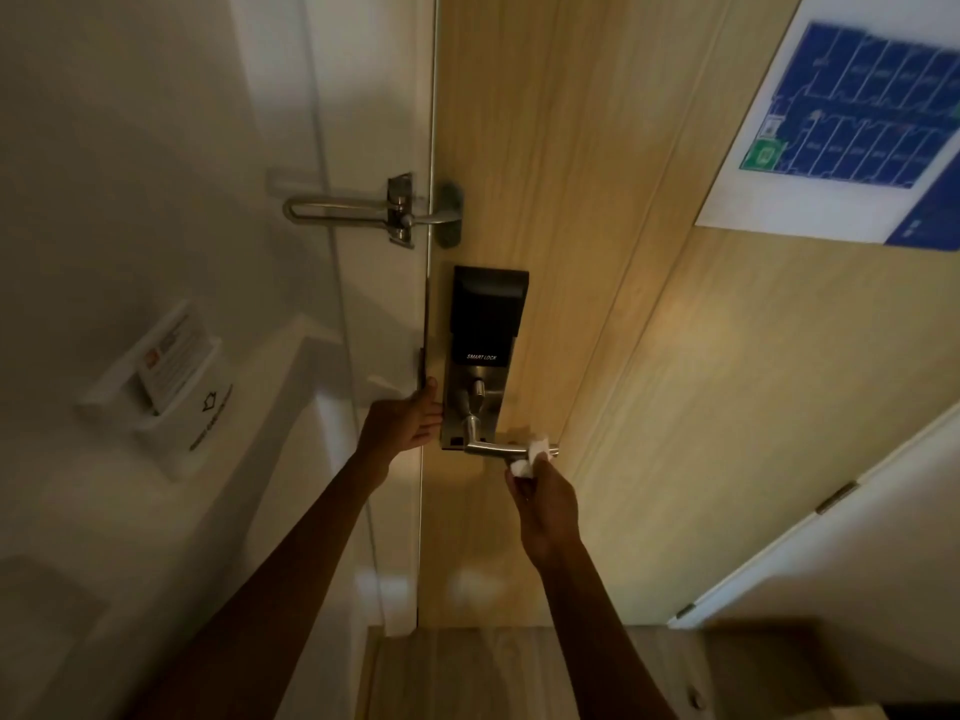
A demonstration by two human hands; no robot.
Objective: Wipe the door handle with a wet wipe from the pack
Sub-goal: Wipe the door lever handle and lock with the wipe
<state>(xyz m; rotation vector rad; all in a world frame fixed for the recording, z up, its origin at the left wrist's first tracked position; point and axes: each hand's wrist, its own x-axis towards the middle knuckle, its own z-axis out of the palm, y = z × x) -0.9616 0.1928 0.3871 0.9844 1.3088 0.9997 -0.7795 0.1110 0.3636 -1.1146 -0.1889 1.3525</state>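
Card holder: white, on the pale wall at the left of the frame, a printed card standing in it.
Door latch: metal swing bar, upper middle, spanning the gap between white frame and wooden door.
Left hand: centre of the frame, palm open, fingers loosely spread, fingertips resting on the door's edge just left of the lock plate; it holds nothing.
Lock: black panel marked SMART LOCK over a metal plate, centre.
Handle: silver lever, pointing toward the right of the frame, below the lock.
Wipe: white, crumpled, wrapped over the lever near its free end.
Right hand: just below the handle, fingers closed on the wipe, pressing it against the lever.
Floor plan: blue-and-white sheet on the door, upper right.
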